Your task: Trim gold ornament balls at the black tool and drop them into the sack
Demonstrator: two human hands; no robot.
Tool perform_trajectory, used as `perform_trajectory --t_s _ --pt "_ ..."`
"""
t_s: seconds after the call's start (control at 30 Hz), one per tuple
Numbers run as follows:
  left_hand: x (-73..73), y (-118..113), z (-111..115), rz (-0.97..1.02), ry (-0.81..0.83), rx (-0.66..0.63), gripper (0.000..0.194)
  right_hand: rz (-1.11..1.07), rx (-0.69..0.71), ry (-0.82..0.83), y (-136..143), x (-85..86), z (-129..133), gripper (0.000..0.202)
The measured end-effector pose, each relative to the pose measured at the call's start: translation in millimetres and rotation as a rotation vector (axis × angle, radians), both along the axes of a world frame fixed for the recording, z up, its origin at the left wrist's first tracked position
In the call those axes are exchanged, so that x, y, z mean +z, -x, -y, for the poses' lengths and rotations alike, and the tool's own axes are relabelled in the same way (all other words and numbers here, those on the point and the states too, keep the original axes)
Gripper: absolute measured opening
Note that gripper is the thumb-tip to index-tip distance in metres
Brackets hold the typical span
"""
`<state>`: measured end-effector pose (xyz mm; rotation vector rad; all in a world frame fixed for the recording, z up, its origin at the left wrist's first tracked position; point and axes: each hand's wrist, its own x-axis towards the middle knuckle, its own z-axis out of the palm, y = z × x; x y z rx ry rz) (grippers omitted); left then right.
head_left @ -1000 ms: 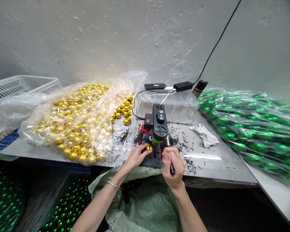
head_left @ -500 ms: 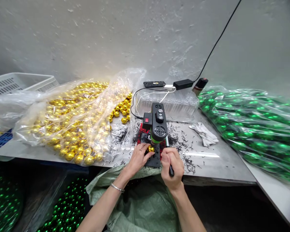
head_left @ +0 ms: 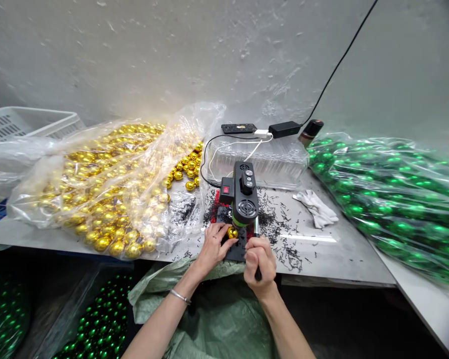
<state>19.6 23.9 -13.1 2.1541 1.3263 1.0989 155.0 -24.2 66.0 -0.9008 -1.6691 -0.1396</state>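
Observation:
A small black drill press (head_left: 244,193) with a red switch stands on the grey table (head_left: 333,254) near its front edge. My left hand (head_left: 214,243) pinches a small gold ball (head_left: 232,232) on the press's black base, right under the drill head. My right hand (head_left: 260,263) is closed around the press's black lever handle just right of the ball. Black shavings lie scattered around the machine.
A clear bag of gold balls (head_left: 108,184) fills the table's left; a bag of green balls (head_left: 389,199) lies at right. Behind the press are a clear plastic tray (head_left: 277,164), a power adapter (head_left: 284,129) and cables. A white glove (head_left: 316,207) lies right. A green sack (head_left: 213,319) hangs below.
My left hand has slid the gold ball further in under the drill head. My right hand has pulled the lever handle down and a little left.

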Motion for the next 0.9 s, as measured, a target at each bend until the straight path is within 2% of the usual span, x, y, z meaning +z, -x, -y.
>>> perform_trajectory --t_s 0.33,0.43,0.53,0.63,0.73,0.8,0.9 --pt "0.6 0.5 2.3 0.009 0.021 -0.006 0.032 0.004 -0.025 -0.052 -1.3 -25.7 -7.4 0.025" --pt "-0.5 0.8 1.1 0.021 0.024 -0.018 0.033 0.044 -0.017 -0.067 -1.0 -26.2 -7.6 0.024" --pt "-0.8 0.1 -3.3 0.033 0.026 -0.023 0.033 -0.010 -0.017 -0.045 0.7 -7.6 -4.6 0.024" --pt "2.1 0.6 -4.0 0.049 0.032 -0.031 0.034 -0.046 0.002 0.048 1.9 28.5 -0.2 0.025" --pt "7.3 8.4 12.6 0.059 0.030 -0.074 0.034 -0.074 -0.004 0.153 2.1 61.6 2.4 0.027" --pt "11.0 19.3 33.3 0.038 0.023 -0.131 0.038 -0.079 0.001 0.176 2.2 71.2 3.3 0.027" --pt "18.5 40.2 55.2 -0.026 0.016 -0.217 0.049 -0.072 0.005 0.151 2.8 66.3 4.0 0.027"
